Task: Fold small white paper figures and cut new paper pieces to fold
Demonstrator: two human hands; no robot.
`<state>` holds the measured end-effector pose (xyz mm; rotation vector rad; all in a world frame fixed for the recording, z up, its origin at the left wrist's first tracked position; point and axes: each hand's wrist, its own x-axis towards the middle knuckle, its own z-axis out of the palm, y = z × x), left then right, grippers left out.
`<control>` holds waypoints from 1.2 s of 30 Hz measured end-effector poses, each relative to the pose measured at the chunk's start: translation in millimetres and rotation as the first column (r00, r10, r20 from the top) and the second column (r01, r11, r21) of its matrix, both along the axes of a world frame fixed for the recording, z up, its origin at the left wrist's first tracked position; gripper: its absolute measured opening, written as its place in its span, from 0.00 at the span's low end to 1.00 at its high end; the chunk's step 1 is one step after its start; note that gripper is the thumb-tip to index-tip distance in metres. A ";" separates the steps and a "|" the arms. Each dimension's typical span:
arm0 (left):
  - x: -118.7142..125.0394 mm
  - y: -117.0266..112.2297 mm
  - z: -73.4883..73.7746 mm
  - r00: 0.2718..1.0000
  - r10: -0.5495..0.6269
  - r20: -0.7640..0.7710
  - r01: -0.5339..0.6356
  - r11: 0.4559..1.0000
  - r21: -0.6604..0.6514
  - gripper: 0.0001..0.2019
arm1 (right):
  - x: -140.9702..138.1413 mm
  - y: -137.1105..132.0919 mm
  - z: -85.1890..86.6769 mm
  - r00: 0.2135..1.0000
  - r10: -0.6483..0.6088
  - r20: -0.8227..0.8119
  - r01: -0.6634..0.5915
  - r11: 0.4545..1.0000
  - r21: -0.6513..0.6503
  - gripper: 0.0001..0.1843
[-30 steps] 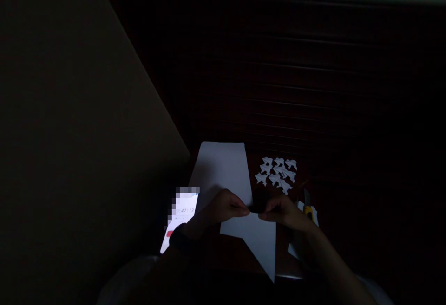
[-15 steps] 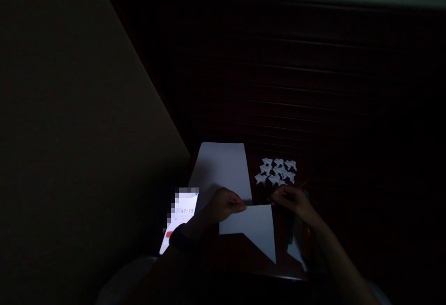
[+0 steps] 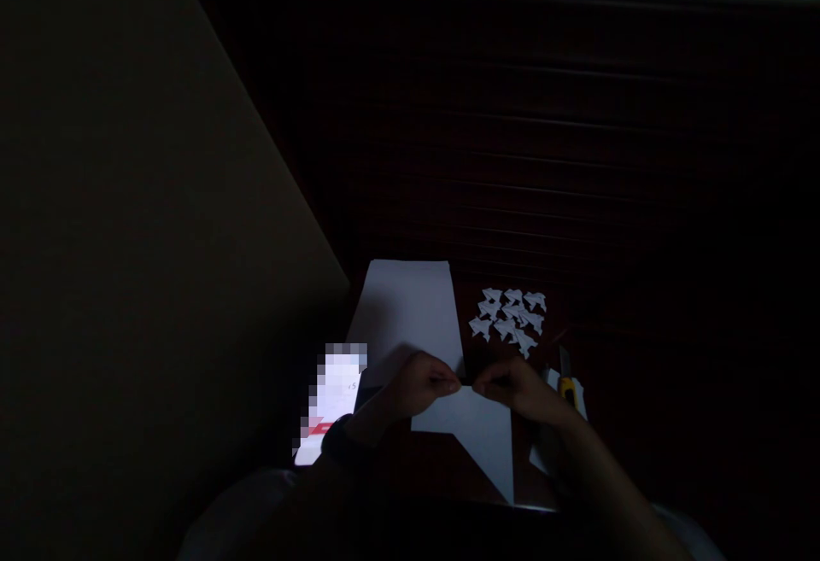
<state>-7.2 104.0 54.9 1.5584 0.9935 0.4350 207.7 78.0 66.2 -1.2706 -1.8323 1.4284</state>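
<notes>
The scene is very dim. My left hand [image 3: 419, 383] and my right hand [image 3: 512, 386] are close together near the table's front edge, each pinching the top edge of a white cut sheet of paper [image 3: 477, 437], fingertips almost touching. The sheet hangs down toward me with a pointed lower corner. Behind my hands lies a larger white sheet [image 3: 407, 309]. A cluster of several small folded white paper figures [image 3: 508, 319] sits just beyond my right hand.
A lit phone [image 3: 333, 403] lies left of my left wrist. A yellow utility knife [image 3: 567, 382] rests on paper scraps by my right wrist. A dark slatted wooden surface [image 3: 544, 160] stretches beyond, and a plain wall [image 3: 128, 245] rises at left.
My right hand, which had reached toward the paper figures half a second ago, has come back beside my left hand and pinches the sheet's top edge again.
</notes>
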 end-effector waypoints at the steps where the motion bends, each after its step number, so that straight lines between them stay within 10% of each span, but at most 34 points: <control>1: -1.1 0.8 2.0 1.000 0.000 -0.009 0.000 1.000 0.007 0.11 | 4.4 0.2 1.7 1.000 0.001 0.001 -0.001 1.000 -0.012 0.11; 10: -8.9 5.8 9.2 1.000 0.009 -0.025 -0.008 1.000 0.022 0.12 | 45.6 3.2 17.4 0.993 -0.031 -0.113 0.014 0.989 -0.144 0.12; 14: -7.6 5.7 7.5 0.999 0.044 -0.002 -0.044 0.998 0.033 0.11 | 35.0 2.8 17.9 0.966 -0.229 -0.118 0.224 0.973 -0.048 0.17; 23: -1.9 1.0 6.4 0.999 0.033 0.037 -0.032 0.999 -0.011 0.13 | -2.2 -0.7 -5.4 0.970 -0.240 -0.047 0.238 0.971 -0.032 0.19; 36: -9.7 -0.3 12.6 0.995 0.008 0.102 0.007 0.989 -0.146 0.13 | 15.5 3.5 -5.1 0.938 -0.333 -0.099 0.324 0.941 -0.100 0.19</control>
